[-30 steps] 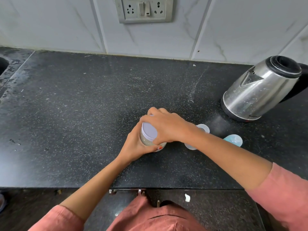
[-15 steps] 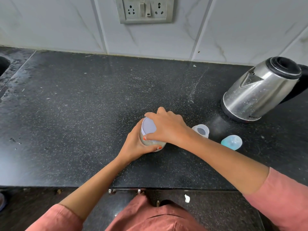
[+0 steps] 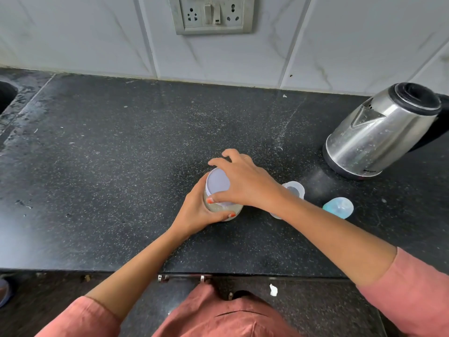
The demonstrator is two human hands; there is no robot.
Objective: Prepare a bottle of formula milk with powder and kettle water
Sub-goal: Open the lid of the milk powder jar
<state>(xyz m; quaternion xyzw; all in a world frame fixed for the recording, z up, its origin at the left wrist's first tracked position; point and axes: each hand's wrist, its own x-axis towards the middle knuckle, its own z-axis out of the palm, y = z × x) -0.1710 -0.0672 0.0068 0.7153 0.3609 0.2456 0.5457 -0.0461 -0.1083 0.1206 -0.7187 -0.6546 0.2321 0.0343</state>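
A small clear jar of pale powder (image 3: 224,210) with a lilac lid (image 3: 217,183) stands mid-counter. My left hand (image 3: 196,210) wraps around the jar's body from the left. My right hand (image 3: 245,183) sits over the lid, fingers gripping its rim. Just right of the jar, partly hidden by my right wrist, stands an open clear baby bottle (image 3: 292,190). A blue-tinted teat cap (image 3: 338,207) lies further right. The steel kettle (image 3: 379,135) with a black lid stands at the back right.
The black granite counter (image 3: 121,166) ends in a front edge near me. A sink edge (image 3: 6,98) shows at far left. A wall socket plate (image 3: 211,14) is set in the white tiles behind.
My right hand has turned on the lid, its fingers shifting round the rim, and more of the lilac lid and the baby bottle now show. The left hand keeps its hold on the jar.
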